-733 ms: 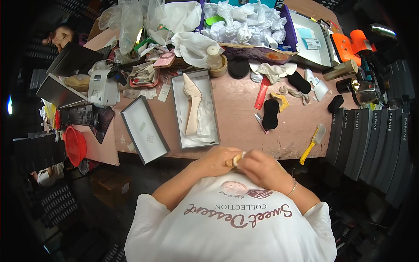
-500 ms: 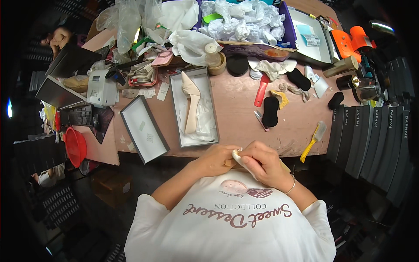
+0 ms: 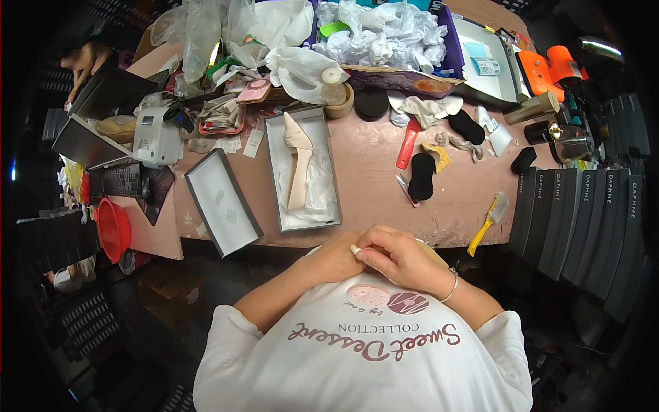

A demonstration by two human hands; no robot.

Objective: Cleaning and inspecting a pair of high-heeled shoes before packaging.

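With the hands as the middle of the dial and 12 o'clock pointing away from the person, the right hand point(image 3: 401, 257) has its thumb and fingertips pinched narrow on a small white wad point(image 3: 355, 250), just over the left hand point(image 3: 336, 259). The left hand is bent, palm toward the body, its fingers mostly hidden; whether it grips anything I cannot tell. A beige piece point(image 3: 434, 255) shows behind the right hand, at its 3 o'clock side; too little of it is visible to say what it is. Both hands are at the near edge of the bench point(image 3: 364, 185), close to the shirt point(image 3: 357, 371). Toward 11 o'clock, a beige shoe point(image 3: 298, 144) lies on white paper point(image 3: 319, 196) inside a grey box point(image 3: 280, 182), toe pointing away. The lid point(image 3: 223, 206) lies toward 10 o'clock, inside up. Toward 1 o'clock are a black pad point(image 3: 422, 176) and, farther off, a red tool point(image 3: 408, 145). A yellow-handled brush point(image 3: 484, 230) lies between 2 and 3 o'clock, with a row of grey boxes point(image 3: 573, 237) beyond at 3.
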